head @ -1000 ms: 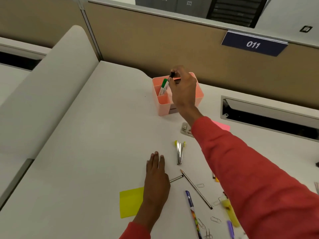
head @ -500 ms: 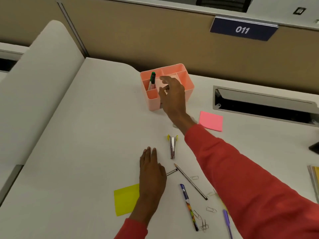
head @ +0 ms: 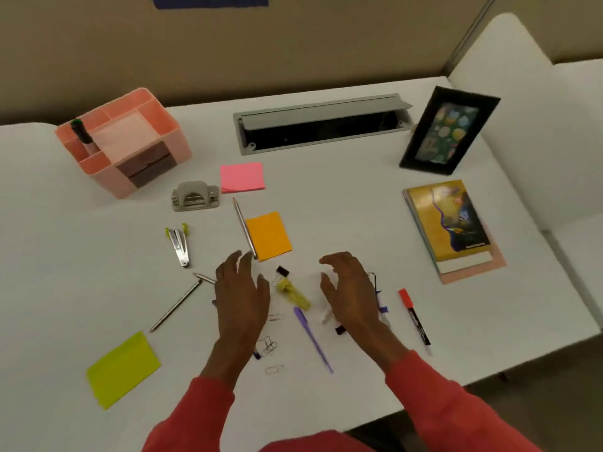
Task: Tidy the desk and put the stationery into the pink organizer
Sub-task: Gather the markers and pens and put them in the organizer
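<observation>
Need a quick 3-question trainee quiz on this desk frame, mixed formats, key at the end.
1. True or false: the left hand is gripping a pencil.
2. What already stands in the pink organizer? A) green-capped marker B) purple pen C) stapler
3. Fill in: the red-capped marker lies to the ___ of the right hand.

Key:
1. False; both hands hover open and empty.
2. A, the green-capped marker; the purple pen lies on the desk.
3. Right.

I can't read any text: the blue sign (head: 210, 0) above the pink organizer (head: 125, 141) is cropped and blurred.
</observation>
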Tool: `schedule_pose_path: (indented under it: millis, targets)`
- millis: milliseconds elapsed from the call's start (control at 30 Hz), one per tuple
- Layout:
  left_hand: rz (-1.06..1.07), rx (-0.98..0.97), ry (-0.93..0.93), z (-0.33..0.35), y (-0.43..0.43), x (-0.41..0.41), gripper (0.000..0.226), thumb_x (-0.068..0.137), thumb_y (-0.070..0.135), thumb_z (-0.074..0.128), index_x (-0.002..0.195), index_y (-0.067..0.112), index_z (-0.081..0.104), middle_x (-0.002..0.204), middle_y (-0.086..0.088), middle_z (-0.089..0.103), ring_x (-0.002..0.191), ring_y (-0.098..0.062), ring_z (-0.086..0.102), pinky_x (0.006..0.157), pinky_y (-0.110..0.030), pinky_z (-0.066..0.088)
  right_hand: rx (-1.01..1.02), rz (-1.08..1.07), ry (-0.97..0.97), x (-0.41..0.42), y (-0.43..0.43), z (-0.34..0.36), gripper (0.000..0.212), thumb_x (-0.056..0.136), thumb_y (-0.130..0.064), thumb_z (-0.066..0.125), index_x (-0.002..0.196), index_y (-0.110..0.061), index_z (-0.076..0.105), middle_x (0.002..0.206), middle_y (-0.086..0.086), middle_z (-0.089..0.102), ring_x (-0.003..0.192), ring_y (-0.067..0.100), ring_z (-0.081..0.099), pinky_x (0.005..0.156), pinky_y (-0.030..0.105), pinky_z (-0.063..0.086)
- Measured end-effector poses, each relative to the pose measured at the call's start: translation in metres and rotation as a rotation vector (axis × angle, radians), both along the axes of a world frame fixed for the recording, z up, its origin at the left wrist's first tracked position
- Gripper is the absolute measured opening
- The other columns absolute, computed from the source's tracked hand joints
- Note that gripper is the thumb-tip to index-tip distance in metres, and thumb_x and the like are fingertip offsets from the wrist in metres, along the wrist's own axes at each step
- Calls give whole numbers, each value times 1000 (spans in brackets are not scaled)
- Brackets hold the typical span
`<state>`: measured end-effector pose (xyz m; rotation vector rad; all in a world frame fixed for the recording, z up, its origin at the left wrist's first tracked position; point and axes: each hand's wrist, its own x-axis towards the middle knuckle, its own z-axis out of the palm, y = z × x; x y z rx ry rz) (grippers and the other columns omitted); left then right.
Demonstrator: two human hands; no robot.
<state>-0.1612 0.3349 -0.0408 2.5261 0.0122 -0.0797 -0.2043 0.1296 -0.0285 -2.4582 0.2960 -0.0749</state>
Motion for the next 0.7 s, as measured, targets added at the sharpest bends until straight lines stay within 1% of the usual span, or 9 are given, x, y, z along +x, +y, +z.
schedule_pose_path:
  millis: [67, 167, 233, 300, 367, 467, 567, 633, 700]
  targets:
    - [-54, -28, 8, -2, -22, -13, 48, 91, 16, 63, 137, 11, 53, 142, -12, 49, 132, -30, 41, 108, -48, 41, -71, -79, 13, -25, -39, -6, 29, 87, -13, 66, 113, -26, 64, 112, -7, 60, 106, 16, 57, 86, 37, 52]
    - [-150, -29, 29, -1, -69, -33, 47, 90, 16, 64, 136, 12, 56, 141, -11, 51, 132, -29, 42, 107, -47, 41, -163, -217, 99, -57, -96, -8, 30, 89, -19, 67, 118, -25, 64, 117, -4, 60, 111, 19, 56, 88, 38, 52]
    - [-180, 14, 28, 0, -90, -40, 46, 89, 17, 64, 135, 13, 57, 141, -10, 51, 132, -30, 42, 110, -45, 39, -229, -235, 151, -69, -116, -10, 30, 94, -24, 63, 123, -24, 63, 119, 0, 60, 110, 21, 57, 86, 37, 52]
    - [-214, 84, -26, 2, -109, -42, 45, 87, 16, 67, 131, 13, 60, 140, -11, 53, 129, -31, 45, 108, -45, 38, -225, -221, 198, -77, -131, -12, 30, 97, -27, 59, 126, -23, 61, 117, 1, 60, 107, 20, 58, 83, 35, 53]
    - [-232, 136, -70, 3, -123, -43, 44, 86, 16, 69, 129, 12, 62, 138, -11, 55, 127, -31, 48, 107, -45, 40, -185, -189, 226, -81, -139, -13, 29, 96, -22, 60, 125, -21, 61, 113, 2, 59, 102, 21, 60, 80, 34, 53]
    - [-256, 169, -70, -1, -131, -40, 41, 87, 21, 70, 127, 14, 64, 134, -9, 58, 124, -30, 51, 104, -43, 41, -105, -177, 178, -80, -142, -15, 25, 95, -12, 60, 119, -17, 63, 108, 4, 61, 95, 22, 63, 80, 36, 54]
    - [-283, 188, -50, -6, -137, -39, 39, 90, 29, 67, 128, 17, 65, 130, -5, 61, 122, -26, 53, 103, -40, 39, -11, -206, 104, -70, -144, -8, 24, 94, -14, 64, 118, -20, 62, 109, -1, 65, 97, 16, 63, 85, 35, 56]
    - [-294, 181, -32, -10, -136, -38, 39, 92, 32, 65, 129, 20, 64, 129, -2, 61, 122, -24, 52, 103, -40, 39, 27, -207, 37, -56, -142, 4, 20, 94, -14, 66, 113, -22, 63, 102, -5, 65, 89, 10, 61, 81, 34, 57]
    - [-304, 176, -41, -11, -135, -40, 38, 92, 34, 64, 129, 24, 63, 129, -1, 61, 122, -23, 52, 104, -42, 40, 81, -200, -63, -37, -135, 23, 17, 93, -14, 67, 109, -20, 66, 96, -6, 65, 83, 8, 61, 75, 33, 57]
